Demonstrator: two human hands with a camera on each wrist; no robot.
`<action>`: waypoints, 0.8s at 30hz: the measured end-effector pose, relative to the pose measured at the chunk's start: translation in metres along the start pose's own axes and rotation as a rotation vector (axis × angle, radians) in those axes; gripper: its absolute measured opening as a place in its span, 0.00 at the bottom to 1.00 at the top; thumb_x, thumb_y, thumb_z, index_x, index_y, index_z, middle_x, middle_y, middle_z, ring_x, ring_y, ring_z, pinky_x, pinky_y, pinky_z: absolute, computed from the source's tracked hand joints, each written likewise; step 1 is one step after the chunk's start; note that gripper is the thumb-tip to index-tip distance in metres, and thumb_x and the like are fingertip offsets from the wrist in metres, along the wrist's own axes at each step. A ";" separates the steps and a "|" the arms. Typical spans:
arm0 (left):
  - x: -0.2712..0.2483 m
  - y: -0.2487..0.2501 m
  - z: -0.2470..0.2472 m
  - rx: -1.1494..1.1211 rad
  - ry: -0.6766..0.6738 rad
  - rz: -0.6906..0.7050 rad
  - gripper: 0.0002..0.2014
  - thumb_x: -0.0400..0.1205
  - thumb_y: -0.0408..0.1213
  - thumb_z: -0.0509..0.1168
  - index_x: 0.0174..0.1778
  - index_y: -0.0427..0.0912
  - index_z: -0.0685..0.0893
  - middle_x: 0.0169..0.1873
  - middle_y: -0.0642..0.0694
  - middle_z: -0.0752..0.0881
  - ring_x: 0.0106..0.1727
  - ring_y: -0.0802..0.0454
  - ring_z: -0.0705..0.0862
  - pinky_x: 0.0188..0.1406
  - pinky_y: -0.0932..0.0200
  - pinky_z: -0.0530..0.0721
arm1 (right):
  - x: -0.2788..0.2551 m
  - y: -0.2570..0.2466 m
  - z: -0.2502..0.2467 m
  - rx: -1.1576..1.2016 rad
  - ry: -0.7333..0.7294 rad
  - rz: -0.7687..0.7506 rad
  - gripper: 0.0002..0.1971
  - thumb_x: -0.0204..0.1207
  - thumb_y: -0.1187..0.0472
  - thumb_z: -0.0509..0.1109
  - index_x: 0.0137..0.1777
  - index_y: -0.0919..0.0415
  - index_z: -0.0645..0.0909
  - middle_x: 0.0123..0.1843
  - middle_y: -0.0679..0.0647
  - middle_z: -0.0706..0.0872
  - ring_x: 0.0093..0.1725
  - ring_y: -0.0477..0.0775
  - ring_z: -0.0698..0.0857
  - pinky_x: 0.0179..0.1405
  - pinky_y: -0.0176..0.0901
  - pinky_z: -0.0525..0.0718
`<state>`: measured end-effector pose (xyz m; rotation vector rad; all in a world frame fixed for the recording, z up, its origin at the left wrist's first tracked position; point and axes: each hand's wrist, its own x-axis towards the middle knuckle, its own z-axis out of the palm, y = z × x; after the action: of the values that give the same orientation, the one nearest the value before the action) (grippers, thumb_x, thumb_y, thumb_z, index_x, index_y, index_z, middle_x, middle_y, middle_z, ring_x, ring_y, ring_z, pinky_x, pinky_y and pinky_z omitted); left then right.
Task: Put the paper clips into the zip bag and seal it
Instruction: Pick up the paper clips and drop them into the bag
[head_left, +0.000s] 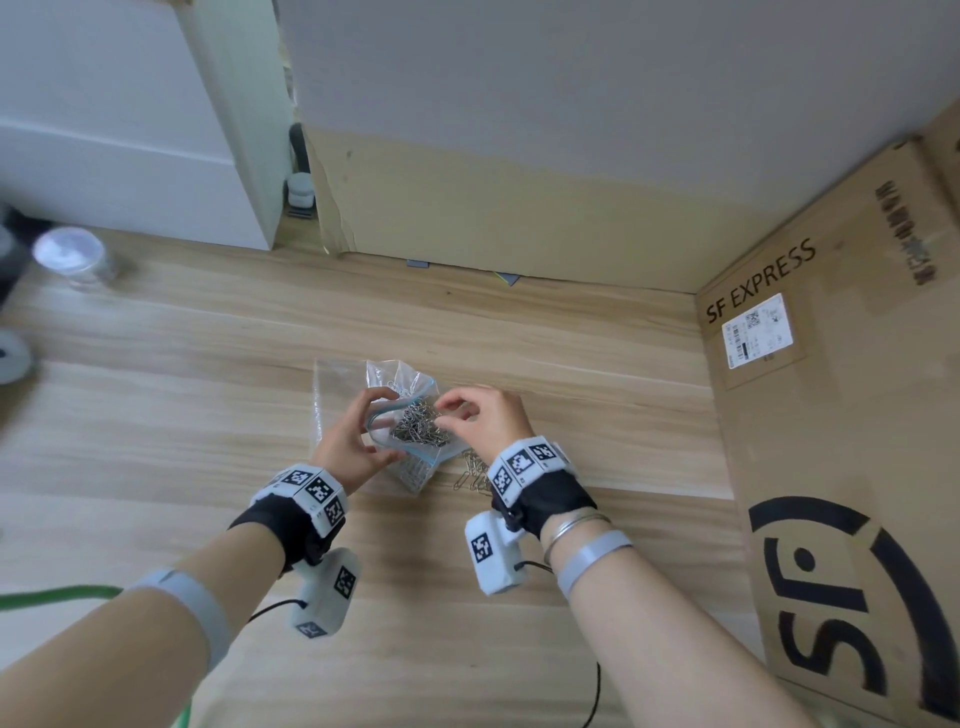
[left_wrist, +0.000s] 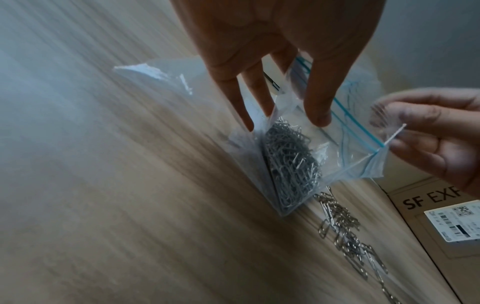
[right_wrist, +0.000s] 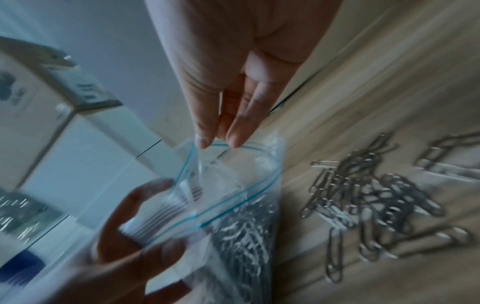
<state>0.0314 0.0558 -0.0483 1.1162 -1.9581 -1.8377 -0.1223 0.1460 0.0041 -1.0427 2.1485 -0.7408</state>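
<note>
Gripping the clear, blue-striped zip bag (head_left: 410, 415) by its open mouth, the left hand (head_left: 353, 441) steadies it while the right hand (head_left: 483, 415) pinches the rim; loose silver paper clips (head_left: 470, 467) remain on the wooden table (head_left: 156, 389), and tilting could spill those inside.

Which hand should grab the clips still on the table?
Probably the right hand. The loose paper clips lie on the wooden table just beneath its wrist, while the left hand grips the zip bag at its open blue-striped mouth.
</note>
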 end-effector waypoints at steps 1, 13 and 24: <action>-0.001 0.000 -0.001 -0.001 0.001 -0.001 0.39 0.66 0.19 0.73 0.43 0.77 0.70 0.58 0.49 0.81 0.62 0.50 0.82 0.52 0.42 0.86 | -0.001 0.004 -0.003 0.031 0.033 0.029 0.07 0.68 0.61 0.76 0.46 0.55 0.88 0.45 0.50 0.91 0.39 0.46 0.85 0.43 0.33 0.83; -0.003 0.002 -0.003 0.018 0.014 -0.013 0.39 0.66 0.20 0.74 0.42 0.78 0.70 0.53 0.57 0.81 0.58 0.52 0.83 0.53 0.40 0.85 | -0.018 0.073 0.011 -0.383 -0.183 0.182 0.44 0.56 0.48 0.82 0.73 0.49 0.67 0.72 0.51 0.66 0.71 0.57 0.61 0.75 0.45 0.59; -0.002 0.001 -0.003 0.015 0.014 -0.019 0.36 0.66 0.21 0.74 0.46 0.72 0.70 0.54 0.53 0.82 0.59 0.50 0.83 0.54 0.40 0.85 | -0.014 0.078 0.011 -0.251 -0.166 0.075 0.15 0.67 0.64 0.76 0.54 0.58 0.83 0.54 0.56 0.82 0.45 0.50 0.79 0.56 0.46 0.80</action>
<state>0.0345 0.0552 -0.0463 1.1528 -1.9635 -1.8232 -0.1436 0.1970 -0.0544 -1.1012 2.1598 -0.3422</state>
